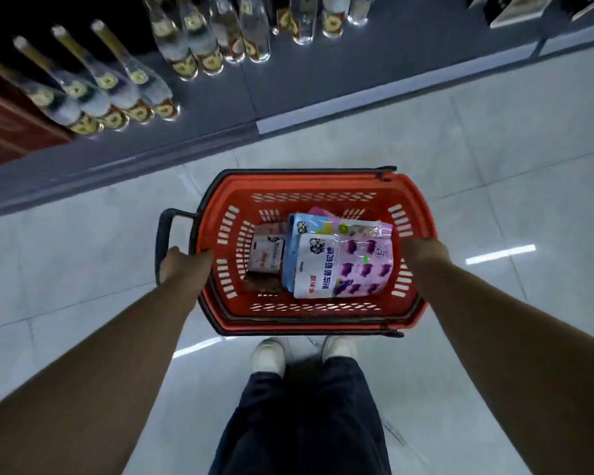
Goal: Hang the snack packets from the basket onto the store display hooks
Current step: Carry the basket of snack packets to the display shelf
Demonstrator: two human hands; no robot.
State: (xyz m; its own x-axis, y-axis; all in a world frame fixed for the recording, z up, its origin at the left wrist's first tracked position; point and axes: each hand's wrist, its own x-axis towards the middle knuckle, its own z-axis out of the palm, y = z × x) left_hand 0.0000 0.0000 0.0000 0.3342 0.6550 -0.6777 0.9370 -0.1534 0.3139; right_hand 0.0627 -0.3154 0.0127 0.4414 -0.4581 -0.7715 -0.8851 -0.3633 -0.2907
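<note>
A red plastic basket (323, 188) with black handles hangs low in front of my legs, above the tiled floor. My left hand (182, 264) grips its left rim and my right hand (424, 252) grips its right rim. Inside lie several snack packets: a white and purple grape-candy packet (343, 269) on top, a blue-edged packet (306, 228) under it, and a brown and white packet (266, 257) at the left. No display hooks are in view.
A low grey shelf (220, 97) runs diagonally across the top, with rows of clear glass bottles (117, 97) on it. A dark red cabinet (4, 121) stands at the far left. My white shoes (268, 356) stand just behind the basket.
</note>
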